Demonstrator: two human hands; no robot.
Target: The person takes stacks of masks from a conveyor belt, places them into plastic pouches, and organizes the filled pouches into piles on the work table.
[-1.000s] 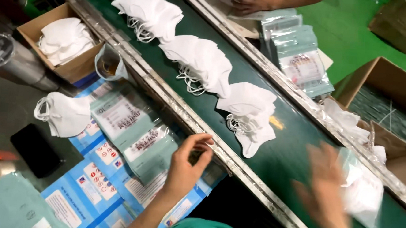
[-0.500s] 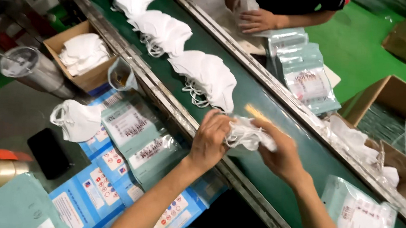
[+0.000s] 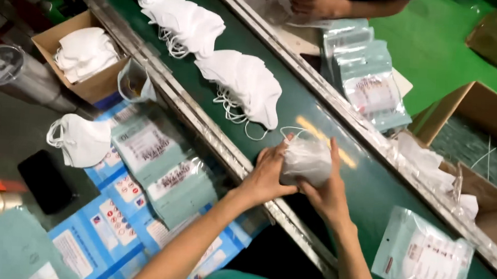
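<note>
white masks [image 3: 306, 160] bundled over green belt [image 3: 371, 193], clamped between left hand [image 3: 269, 172] and right hand [image 3: 329, 187]

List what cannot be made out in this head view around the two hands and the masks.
- Bundle of masks: its count is hidden by the left hand and right hand pressing it from both sides.
- Sealed bag: its contents are blurred behind glossy film.
- Cardboard box: its depth is hidden by the masks piled inside.
- Co-worker's hands: cut off by the top edge.
</note>
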